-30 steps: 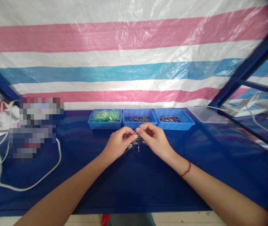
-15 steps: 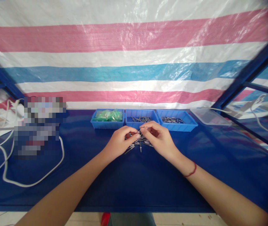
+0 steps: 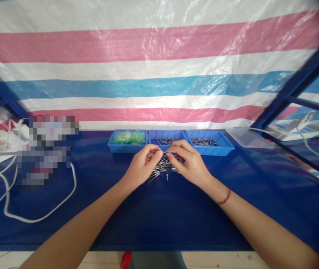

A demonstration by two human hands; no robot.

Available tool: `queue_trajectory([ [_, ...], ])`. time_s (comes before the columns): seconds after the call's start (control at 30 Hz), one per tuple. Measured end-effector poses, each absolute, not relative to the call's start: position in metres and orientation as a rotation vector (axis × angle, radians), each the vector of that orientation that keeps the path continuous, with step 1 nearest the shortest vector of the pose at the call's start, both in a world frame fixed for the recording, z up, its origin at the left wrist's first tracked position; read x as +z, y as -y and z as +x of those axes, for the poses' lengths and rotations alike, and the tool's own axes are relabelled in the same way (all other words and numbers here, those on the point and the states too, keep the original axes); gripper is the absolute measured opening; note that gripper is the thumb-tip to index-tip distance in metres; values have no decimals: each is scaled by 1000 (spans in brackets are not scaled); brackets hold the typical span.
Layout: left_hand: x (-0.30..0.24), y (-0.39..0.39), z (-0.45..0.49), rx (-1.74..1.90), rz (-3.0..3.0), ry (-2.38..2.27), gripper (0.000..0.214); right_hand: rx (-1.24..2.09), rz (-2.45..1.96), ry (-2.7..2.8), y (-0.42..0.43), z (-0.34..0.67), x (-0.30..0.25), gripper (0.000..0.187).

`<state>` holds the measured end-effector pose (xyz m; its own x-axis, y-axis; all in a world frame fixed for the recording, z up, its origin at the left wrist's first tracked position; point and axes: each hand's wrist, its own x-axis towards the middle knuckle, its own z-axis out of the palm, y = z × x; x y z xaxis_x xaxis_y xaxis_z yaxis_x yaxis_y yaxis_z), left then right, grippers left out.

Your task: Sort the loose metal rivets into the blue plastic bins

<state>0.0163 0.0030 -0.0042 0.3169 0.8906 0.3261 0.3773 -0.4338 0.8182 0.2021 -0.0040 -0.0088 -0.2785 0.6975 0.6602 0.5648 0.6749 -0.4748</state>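
Note:
Between my fingertips a thin metal blind rivet [image 3: 164, 151] spans the small gap from one hand to the other. My left hand [image 3: 141, 164] is closed in a pinch on its left end. On the opposite end, my right hand [image 3: 191, 161] pinches with thumb and forefinger. Just below lies a loose pile of blind rivets [image 3: 162, 168] on the blue table [image 3: 162, 213], partly covered by both hands. Behind them, the middle blue bin [image 3: 153, 136] and the right blue bin [image 3: 218, 151] hold more rivets.
A left blue bin [image 3: 128, 149] contains green plastic bags [image 3: 128, 137]. Right of the bins lies a clear plastic lid [image 3: 250, 139]. A white cable [image 3: 75, 179] loops over the table's left side, near a blurred-out patch. Blue frame posts [image 3: 293, 84] flank a striped sheet [image 3: 159, 87].
Both hands have risen slightly away from the pile, and the rivet between the fingertips now shows. More of the pile is uncovered below.

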Motion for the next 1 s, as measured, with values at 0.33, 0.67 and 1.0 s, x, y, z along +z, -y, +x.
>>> queue_trajectory([
  [0.33,-13,-8,11,907,2543,-1150,23,-344,-1581,1638,-45,276,-20,23],
  [0.67,-15,1,14,729,2685,-1363,34,-144,-1656,1975,-25,266,4,27],
  [1.0,-33,21,21,474,2574,-1628,65,452,-1706,2301,38,262,12,54],
])
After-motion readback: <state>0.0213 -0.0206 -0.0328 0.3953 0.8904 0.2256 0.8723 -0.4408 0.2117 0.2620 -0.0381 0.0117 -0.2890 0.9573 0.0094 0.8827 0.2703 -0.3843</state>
